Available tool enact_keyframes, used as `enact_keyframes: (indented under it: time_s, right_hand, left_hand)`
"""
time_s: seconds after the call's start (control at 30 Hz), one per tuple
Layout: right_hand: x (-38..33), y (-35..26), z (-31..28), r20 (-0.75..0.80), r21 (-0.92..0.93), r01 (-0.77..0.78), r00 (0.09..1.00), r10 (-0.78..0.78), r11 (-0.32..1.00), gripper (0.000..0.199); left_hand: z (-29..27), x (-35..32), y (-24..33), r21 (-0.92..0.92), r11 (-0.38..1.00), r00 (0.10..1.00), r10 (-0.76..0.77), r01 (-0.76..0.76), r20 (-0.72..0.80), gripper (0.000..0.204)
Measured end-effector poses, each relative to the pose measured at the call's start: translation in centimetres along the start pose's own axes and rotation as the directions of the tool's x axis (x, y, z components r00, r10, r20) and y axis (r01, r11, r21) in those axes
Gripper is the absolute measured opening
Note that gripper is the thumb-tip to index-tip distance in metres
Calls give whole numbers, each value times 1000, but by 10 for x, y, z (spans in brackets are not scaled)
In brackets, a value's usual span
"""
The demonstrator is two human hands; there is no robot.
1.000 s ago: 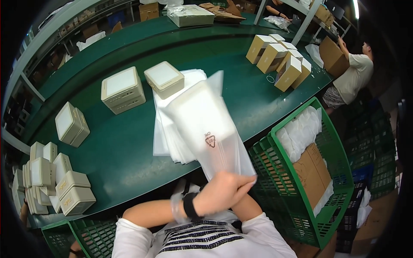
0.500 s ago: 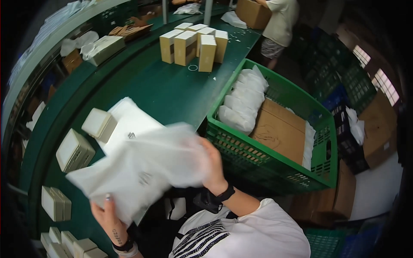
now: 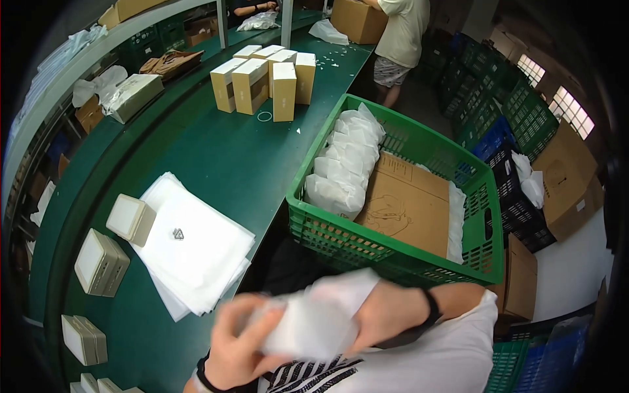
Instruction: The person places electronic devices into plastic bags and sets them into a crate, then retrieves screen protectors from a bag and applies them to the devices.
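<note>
Close against the chest, a white bagged bundle sits clasped between 2 hands: the left hand grips its left end, the right hand its right. Just beyond stands the green crate; left lies a stack of white bags.
</note>
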State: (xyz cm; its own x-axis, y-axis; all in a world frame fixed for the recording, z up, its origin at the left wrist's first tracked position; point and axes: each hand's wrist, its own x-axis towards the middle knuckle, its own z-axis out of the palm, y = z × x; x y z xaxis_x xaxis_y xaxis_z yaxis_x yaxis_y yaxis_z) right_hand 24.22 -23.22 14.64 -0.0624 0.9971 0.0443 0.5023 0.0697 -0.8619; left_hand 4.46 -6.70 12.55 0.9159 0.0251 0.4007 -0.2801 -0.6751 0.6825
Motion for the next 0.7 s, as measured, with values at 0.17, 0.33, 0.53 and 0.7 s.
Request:
enact_keyframes:
  time_s: [0.17,0.33,0.53,0.7]
  right_hand:
    - [-4,40,-136,-557,-261,-156,831,-16,953,58]
    - [13,139,-169,-118,-429,-253,967,224,867,42]
    - [89,208,-89,-224,-717,-274,961,160,641,37]
    - [83,241,-49,-97,-878,-85,995,-1,470,9]
  left_hand:
    - [19,36,-8,153,963,861,-119,221,-495,45]
    - [39,34,-28,-257,888,822,-453,381,-346,31]
    - [41,26,-52,-245,848,824,-522,471,-222,31]
    - [-6,-50,-44,-49,868,815,-483,495,-319,33]
